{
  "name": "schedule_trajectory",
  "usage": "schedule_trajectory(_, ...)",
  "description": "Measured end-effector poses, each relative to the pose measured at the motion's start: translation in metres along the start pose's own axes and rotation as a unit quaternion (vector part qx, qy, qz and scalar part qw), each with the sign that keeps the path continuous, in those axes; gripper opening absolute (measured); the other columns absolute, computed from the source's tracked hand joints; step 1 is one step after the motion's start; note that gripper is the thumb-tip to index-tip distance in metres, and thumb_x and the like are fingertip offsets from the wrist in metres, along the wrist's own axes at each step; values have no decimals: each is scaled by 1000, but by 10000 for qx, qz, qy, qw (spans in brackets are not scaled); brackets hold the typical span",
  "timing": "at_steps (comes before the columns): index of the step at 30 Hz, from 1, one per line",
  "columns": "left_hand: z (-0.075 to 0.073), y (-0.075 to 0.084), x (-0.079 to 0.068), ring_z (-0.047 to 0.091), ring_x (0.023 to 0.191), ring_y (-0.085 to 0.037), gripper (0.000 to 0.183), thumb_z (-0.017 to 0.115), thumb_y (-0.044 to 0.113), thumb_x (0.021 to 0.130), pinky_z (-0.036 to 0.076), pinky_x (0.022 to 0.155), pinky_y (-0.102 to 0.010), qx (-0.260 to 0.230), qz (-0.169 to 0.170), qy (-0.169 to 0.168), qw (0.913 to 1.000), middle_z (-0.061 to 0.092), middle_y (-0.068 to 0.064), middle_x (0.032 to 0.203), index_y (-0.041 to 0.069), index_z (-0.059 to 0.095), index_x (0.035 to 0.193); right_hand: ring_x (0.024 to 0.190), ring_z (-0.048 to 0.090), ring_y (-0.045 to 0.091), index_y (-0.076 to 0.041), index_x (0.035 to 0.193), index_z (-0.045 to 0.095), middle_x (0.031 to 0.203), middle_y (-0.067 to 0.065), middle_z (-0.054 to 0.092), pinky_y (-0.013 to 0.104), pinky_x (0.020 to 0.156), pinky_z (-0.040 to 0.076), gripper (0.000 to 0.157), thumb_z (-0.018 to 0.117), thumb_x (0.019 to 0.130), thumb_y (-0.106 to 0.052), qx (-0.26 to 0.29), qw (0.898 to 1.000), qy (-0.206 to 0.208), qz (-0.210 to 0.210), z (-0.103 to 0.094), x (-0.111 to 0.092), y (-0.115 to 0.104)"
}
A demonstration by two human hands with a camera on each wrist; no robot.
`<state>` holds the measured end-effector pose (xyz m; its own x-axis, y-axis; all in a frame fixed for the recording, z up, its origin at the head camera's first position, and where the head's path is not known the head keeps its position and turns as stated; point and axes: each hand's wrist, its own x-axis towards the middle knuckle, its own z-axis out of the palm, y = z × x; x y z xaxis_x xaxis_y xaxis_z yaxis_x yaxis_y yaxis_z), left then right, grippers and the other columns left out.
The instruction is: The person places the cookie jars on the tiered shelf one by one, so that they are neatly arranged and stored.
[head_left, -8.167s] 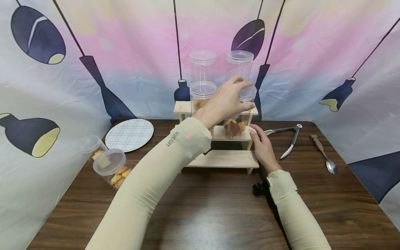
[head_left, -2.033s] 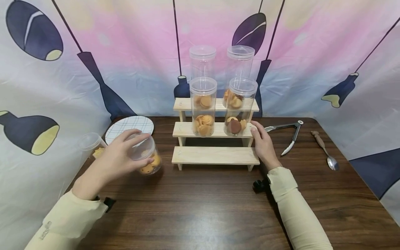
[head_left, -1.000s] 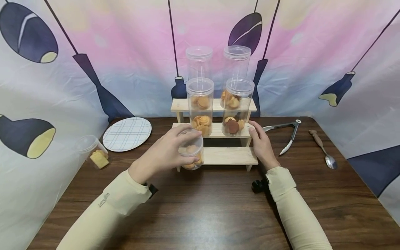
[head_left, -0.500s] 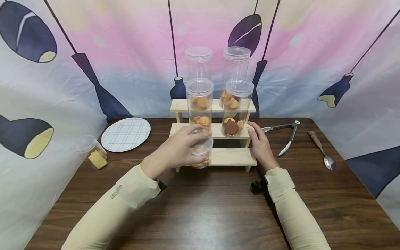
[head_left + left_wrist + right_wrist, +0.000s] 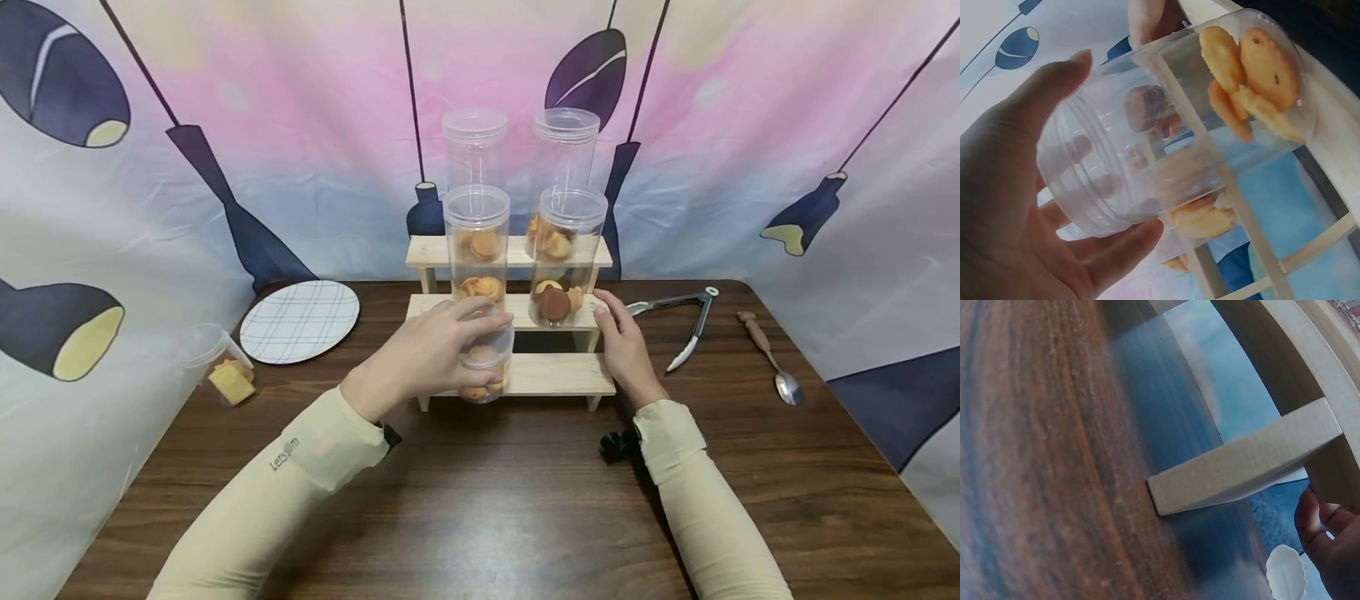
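My left hand point(image 5: 427, 346) grips a clear lidded jar point(image 5: 501, 350) of cookies round its lid, at the left end of the lowest step of a three-tier wooden stand point(image 5: 562, 375). In the left wrist view the thumb and fingers spread round the jar's lid point(image 5: 1079, 165), and flat cookies point(image 5: 1266, 69) lie at its bottom. My right hand point(image 5: 625, 350) holds the right end of the middle step. From the right wrist, its fingertips point(image 5: 1310, 512) show against the stand beside a leg point(image 5: 1241, 459). Two jars point(image 5: 480, 250) of cookies stand on the middle step, two more behind on the top.
Another cookie jar point(image 5: 202, 346) stands at the table's left edge, near a white checked plate point(image 5: 300, 321). On the right lie open tongs point(image 5: 701, 329) and a wooden-handled spoon point(image 5: 765, 350). A patterned cloth point(image 5: 330, 125) hangs behind the table.
My left hand has left the right jar on the middle step, picked up a cookie jar at the table's left and carried it right to the lowest step. My right hand stays on the stand.
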<state>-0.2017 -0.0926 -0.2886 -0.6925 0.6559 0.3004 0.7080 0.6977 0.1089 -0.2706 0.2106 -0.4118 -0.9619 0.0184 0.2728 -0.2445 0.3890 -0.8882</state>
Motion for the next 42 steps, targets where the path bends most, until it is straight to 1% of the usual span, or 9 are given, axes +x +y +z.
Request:
schedule_trajectory(3,-3,2,0,58,115,-38,70,78,51,81,53,89,-50,242,-113,-214,9994,50,-6,149,25,58,143,142,38,29,-29,152,41,156,5,40,57,114,30,58,36,103,-59,-8,10000,-5,-9,0,0,-1)
schedule_trajectory(6,-5,4,0,59,114,-41,71,75,54,83,54,86,-52,458,-135,-320,9983,48,-7,151,26,55,145,142,38,29,-28,152,41,156,5,40,57,114,31,59,36,103,-59,-31,10000,0,-8,0,0,-1)
schedule_trajectory(11,-4,7,-1,62,105,-41,70,73,54,85,55,80,-51,755,-4,-216,9969,49,-8,151,24,54,145,142,38,30,-25,153,40,156,6,40,57,114,30,60,36,103,-58,-58,10000,-9,24,-1,0,-1)
schedule_trajectory(15,-2,7,-2,63,99,-40,68,73,53,86,55,76,-50,854,55,-21,9963,50,-7,150,24,55,144,142,38,30,-29,153,40,156,5,39,57,114,30,59,36,103,-59,-77,9999,-37,66,-1,0,-1)
schedule_trajectory(19,-1,7,-3,63,98,-39,67,72,53,87,55,76,-50,885,23,40,9961,49,-6,151,24,55,144,141,38,30,-30,152,41,156,5,40,57,113,31,58,36,103,-59,-98,9999,-55,80,0,-1,-1)
schedule_trajectory(29,-2,5,-3,61,105,-40,66,69,54,90,54,81,-52,803,-113,-74,9967,46,-5,153,25,53,147,142,37,30,-31,153,40,157,5,38,57,114,30,58,36,102,-60,-95,9999,-42,-3,-1,0,-1)
schedule_trajectory(34,-2,5,-2,60,108,-41,67,69,55,90,54,84,-53,739,-104,-169,9971,45,-5,154,25,52,147,142,37,31,-28,153,39,156,5,39,58,113,31,60,35,102,-60,-95,9999,-55,8,-1,0,-1)
schedule_trajectory(42,-1,3,-2,57,116,-43,70,71,53,88,48,97,-53,530,-23,-163,9985,45,-8,154,22,52,147,143,37,30,-31,153,39,157,5,38,58,114,30,58,35,102,-60,-79,10000,-54,17,-1,-1,0)
